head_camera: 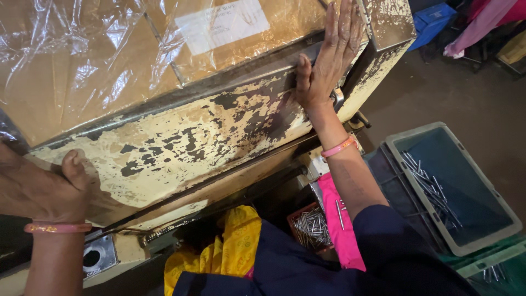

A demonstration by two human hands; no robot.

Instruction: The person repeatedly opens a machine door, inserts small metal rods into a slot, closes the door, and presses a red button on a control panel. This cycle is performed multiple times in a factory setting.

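Observation:
My right hand lies flat, fingers together, against the upper right part of a cream metal machine side with badly chipped paint. My left hand presses against the lower left corner of the same panel, thumb raised. Each wrist wears a pink bangle. On top of the machine sits a cardboard box wrapped in clear plastic film, with a white paper label. Neither hand holds anything.
A grey plastic tray with several long metal rods stands at the right. A small orange crate of metal pins sits below my right arm. Yellow and pink cloth lies in my lap. A blue crate stands far right.

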